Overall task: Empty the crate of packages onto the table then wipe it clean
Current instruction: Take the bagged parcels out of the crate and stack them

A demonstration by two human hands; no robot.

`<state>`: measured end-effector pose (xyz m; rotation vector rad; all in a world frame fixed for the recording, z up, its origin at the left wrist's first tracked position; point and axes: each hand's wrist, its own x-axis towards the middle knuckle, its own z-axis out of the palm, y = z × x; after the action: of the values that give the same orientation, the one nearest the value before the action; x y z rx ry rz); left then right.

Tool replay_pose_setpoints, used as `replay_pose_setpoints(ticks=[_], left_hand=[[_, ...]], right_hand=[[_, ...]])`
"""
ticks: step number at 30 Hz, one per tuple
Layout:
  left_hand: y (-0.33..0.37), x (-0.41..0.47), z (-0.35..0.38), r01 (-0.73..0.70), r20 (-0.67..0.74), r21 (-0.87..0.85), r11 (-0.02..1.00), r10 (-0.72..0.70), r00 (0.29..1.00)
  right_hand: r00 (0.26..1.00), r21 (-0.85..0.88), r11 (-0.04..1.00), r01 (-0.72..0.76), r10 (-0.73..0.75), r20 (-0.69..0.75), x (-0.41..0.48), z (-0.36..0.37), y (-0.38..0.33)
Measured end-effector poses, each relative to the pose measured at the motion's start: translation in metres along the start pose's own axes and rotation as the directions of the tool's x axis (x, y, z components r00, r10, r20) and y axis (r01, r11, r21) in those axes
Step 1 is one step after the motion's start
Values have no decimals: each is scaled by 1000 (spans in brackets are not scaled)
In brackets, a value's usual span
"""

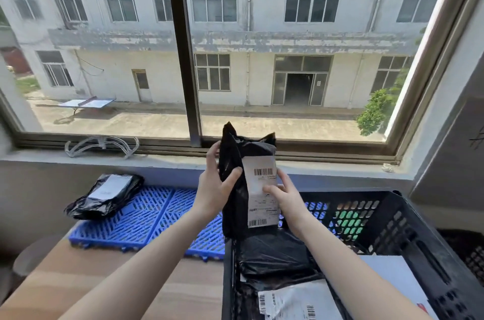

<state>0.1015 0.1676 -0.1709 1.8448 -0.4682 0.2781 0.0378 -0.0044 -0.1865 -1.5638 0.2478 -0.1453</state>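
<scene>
A black package with a white label lies on a blue mat at the far left of the table. The left hand grips a second package, with the thumb curled across its front and the fingers behind. It is held upright in the air over the crate's left end. The right hand pinches its labelled right edge. The black crate sits to the right, with more packages inside.

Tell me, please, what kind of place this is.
Probably an upper-floor room for sorting or storing parcels. A labelled black package with barcodes is held up, a black crate holds other packages, and the window looks down on a courtyard.
</scene>
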Motion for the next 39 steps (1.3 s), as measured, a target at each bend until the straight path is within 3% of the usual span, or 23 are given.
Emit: replay_pose_setpoints(ticks=[4,7,15,21,24,33,39], left_hand=[[-16,8,-33,-73,-131,41,996,78,988],[-35,18,-65,-91,-151,88,992,104,983],[-97,44,-168,-93,95,181,979,76,993],[-149,53,-232,-86,260,274,958,13,966],[-171,60,-254,-21,252,250,968,-44,967],[-238,88,-282,69,198,288,955,-130,972],[-277,114,-291,97,303,359,928,-214,929]], right_hand=[[999,-6,999,41,-41,-2,11,46,-10],[998,-39,998,57,-59,-36,20,85,-11],[984,-74,996,41,-54,-172,51,198,-5],[986,12,1000,-18,20,-164,65,271,10],[988,28,998,-56,59,-144,73,298,16],[999,-133,990,-51,53,9,129,352,37],[989,-165,982,-92,109,99,174,370,64]])
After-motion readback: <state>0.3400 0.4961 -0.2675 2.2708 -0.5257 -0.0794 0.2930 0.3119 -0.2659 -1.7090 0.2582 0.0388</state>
